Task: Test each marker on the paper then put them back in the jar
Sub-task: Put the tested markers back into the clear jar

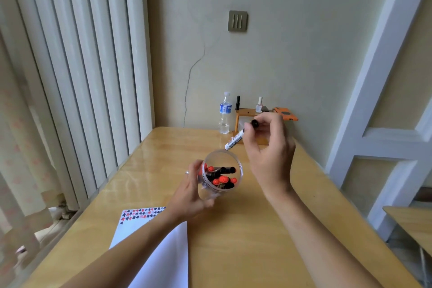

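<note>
Near the middle of the wooden worktop the person's left hand grips a clear plastic jar, tilted toward the viewer so its open mouth shows a cluster of capped markers, some with orange caps and some with black. Just above and beyond the jar's far rim, the right hand pinches 1 white-barrelled marker by its black capped end, the barrel slanting down to the left with its lower end almost at the rim but not yet inside. Nearer the viewer, the paper lies partly under the left forearm, and its far edge carries rows of small red and black test marks. Judging by those marks and the crowded jar, most of the testing looks done; this marker seems tested and about to go back in. Whether any marker remains untested I cannot tell.
</note>
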Demonstrator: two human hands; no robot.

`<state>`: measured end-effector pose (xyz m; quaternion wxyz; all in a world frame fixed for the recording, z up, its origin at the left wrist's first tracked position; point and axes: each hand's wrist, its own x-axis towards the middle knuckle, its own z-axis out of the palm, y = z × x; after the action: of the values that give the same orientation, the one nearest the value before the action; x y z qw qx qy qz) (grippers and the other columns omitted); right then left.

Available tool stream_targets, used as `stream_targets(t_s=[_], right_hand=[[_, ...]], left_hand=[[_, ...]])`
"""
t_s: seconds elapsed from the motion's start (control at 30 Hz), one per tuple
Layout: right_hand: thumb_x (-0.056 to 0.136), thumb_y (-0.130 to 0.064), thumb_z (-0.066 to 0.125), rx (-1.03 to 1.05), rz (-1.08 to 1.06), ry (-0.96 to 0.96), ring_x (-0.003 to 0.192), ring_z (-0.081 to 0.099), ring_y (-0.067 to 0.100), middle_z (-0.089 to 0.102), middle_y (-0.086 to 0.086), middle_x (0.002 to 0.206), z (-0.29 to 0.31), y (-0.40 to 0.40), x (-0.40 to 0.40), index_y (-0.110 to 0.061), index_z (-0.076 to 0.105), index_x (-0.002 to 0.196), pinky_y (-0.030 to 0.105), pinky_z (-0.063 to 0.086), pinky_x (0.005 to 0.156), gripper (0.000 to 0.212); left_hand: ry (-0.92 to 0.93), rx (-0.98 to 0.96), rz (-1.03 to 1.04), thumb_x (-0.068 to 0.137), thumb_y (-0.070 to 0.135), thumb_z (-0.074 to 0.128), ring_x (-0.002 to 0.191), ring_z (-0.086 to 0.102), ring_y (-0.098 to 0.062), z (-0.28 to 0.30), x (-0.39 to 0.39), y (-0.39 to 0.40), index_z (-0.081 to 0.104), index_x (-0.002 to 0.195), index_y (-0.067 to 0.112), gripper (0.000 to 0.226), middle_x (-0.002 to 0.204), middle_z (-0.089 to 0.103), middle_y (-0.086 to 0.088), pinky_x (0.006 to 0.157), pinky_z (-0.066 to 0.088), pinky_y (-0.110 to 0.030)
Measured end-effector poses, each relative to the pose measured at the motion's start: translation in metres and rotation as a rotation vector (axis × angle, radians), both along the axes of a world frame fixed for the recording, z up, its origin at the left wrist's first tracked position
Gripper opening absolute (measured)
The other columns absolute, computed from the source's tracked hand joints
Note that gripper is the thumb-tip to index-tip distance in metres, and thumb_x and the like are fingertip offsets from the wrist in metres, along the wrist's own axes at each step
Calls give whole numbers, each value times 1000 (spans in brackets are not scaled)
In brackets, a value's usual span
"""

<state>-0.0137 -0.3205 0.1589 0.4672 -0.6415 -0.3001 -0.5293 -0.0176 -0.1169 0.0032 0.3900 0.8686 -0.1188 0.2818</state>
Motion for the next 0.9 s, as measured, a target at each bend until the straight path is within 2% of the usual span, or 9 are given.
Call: stream_targets(t_s=[0.17, 0.23, 0.33, 0.43, 0.5, 0.6, 0.73, 0.77, 0.9], right_hand=[[95, -7, 69, 5, 120, -59, 77, 67, 20, 67, 6, 88, -16, 11, -4, 2, 62, 97, 35, 58, 71, 11], [97, -9, 67, 10, 157, -49, 79, 67, 20, 66, 5, 90, -19, 14, -7, 2, 62, 99, 38, 59, 70, 12], [98, -12, 63, 21, 172, -60, 79, 64, 18, 63, 3, 90, -17, 16, -10, 3, 60, 102, 33, 57, 72, 15], [98, -14, 67, -67, 171, -41, 79, 64, 16, 66, 6, 90, -19, 17, -7, 1, 61, 103, 25, 56, 75, 17], [97, -15, 70, -175, 208, 3, 80, 66, 15, 67, 6, 93, -27, 20, -2, -1, 62, 104, 26, 58, 75, 17], [95, -11, 74, -280, 168, 29, 82, 64, 17, 64, 4, 93, -36, 21, 9, -3, 64, 102, 30, 56, 75, 15], [92, -12, 77, -272, 99, -10, 86, 52, 5, 63, 1, 91, -34, 20, 9, -2, 68, 98, 14, 45, 83, 14], [93, -11, 76, -258, 92, -20, 86, 49, 3, 62, 2, 91, -34, 21, 7, -1, 68, 100, 13, 43, 84, 14], [96, -9, 73, -230, 60, -51, 84, 58, 18, 61, 6, 95, -37, 29, 10, 0, 68, 104, 25, 50, 82, 13]], left_hand=[[11, -34, -22, 67, 40, 77, 116, 53, -11, -2, -3, 5, 16, 142, 44, 96, 127, 55, 4, 94, 47, -22], [4, -45, -22, 68, 40, 78, 119, 52, -7, -1, -2, 6, 17, 143, 41, 98, 129, 54, 5, 94, 46, -18], [-4, -67, -37, 68, 39, 79, 119, 52, -1, 1, -3, 7, 24, 145, 29, 95, 130, 52, 9, 94, 42, -13], [-23, -67, -41, 68, 36, 79, 117, 54, -4, 2, -4, 5, 30, 145, 19, 93, 129, 53, 10, 96, 46, -18], [-43, -61, -36, 70, 35, 80, 121, 53, -3, 2, -4, 6, 31, 148, 14, 94, 132, 50, 14, 99, 46, -21], [-53, -120, 17, 72, 34, 85, 129, 49, 0, -7, -1, 12, 29, 153, 14, 100, 140, 42, 27, 103, 43, -16], [-57, -204, 89, 73, 28, 90, 128, 52, -6, -13, 1, 18, 39, 149, 17, 92, 136, 49, 26, 104, 47, -29], [-70, -195, 76, 73, 24, 91, 128, 52, -7, -11, 1, 17, 39, 148, 17, 92, 136, 47, 27, 104, 47, -28], [-51, -120, -17, 72, 16, 91, 123, 56, -4, -3, 1, 10, 31, 150, 9, 99, 134, 48, 27, 98, 46, -17]])
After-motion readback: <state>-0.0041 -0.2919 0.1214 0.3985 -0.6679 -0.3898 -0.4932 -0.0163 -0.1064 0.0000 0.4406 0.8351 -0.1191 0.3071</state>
